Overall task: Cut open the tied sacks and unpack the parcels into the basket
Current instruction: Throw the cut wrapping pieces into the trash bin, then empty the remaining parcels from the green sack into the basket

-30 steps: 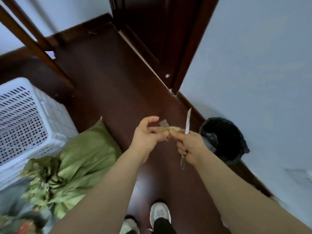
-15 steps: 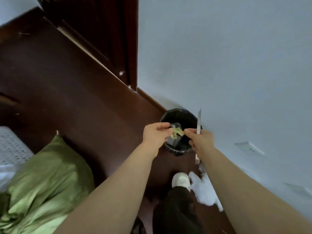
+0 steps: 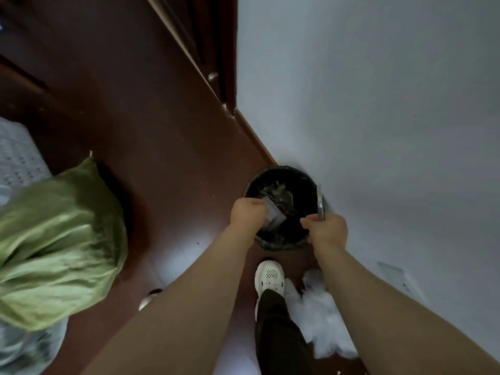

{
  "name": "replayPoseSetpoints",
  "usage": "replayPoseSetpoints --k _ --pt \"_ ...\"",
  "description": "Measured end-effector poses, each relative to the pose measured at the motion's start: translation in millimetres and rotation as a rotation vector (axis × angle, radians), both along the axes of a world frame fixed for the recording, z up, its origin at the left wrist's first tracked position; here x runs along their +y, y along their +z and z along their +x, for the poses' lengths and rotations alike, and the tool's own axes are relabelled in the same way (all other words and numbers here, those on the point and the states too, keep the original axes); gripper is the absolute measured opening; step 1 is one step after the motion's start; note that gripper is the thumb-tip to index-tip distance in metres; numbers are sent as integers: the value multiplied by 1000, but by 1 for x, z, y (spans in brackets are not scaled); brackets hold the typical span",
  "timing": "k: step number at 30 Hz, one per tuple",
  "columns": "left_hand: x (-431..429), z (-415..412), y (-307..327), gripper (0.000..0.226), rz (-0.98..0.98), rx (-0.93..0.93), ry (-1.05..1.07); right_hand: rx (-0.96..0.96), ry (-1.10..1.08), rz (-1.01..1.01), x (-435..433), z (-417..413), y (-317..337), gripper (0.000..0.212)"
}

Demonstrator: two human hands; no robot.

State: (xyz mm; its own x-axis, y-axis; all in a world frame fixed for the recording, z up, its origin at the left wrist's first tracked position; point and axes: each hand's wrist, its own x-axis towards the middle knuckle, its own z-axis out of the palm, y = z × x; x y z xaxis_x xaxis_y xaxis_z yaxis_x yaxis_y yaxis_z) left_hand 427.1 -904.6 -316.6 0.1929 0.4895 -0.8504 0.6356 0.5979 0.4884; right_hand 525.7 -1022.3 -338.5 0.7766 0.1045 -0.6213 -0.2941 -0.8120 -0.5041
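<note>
Dark wood floor [image 3: 162, 158] meets a pale wall [image 3: 378, 104]. Just before the bin [image 3: 286, 182] stands a white shoe [image 3: 270, 277]. Over the bin's near rim the left hand [image 3: 247, 212] is curled beside a grey scrap [image 3: 274, 216]; whether it holds it, I cannot tell. The right hand [image 3: 327, 230] grips a knife [image 3: 320, 201], blade up. Well left of the bin lies the green sack [image 3: 54, 239], the basket [image 3: 16, 158] beyond it

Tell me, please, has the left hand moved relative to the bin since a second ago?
Yes. The left hand has gone from over the floor left of the bin to above its opening, by the left rim.
</note>
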Motion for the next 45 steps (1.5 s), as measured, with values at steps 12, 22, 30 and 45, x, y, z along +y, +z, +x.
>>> replayPoseSetpoints --k 12,22,30,45 --pt "20 -104 33 32 93 54 274 164 214 133 60 -74 31 19" --pt "19 -388 76 8 174 36 638 408 520 190 118 -346 70 13" --pt "14 -600 66 21 181 175 818 528 613 189 143 -549 87 18" --pt "101 -690 -2 11 11 143 1101 259 887 109 295 -645 24 15"
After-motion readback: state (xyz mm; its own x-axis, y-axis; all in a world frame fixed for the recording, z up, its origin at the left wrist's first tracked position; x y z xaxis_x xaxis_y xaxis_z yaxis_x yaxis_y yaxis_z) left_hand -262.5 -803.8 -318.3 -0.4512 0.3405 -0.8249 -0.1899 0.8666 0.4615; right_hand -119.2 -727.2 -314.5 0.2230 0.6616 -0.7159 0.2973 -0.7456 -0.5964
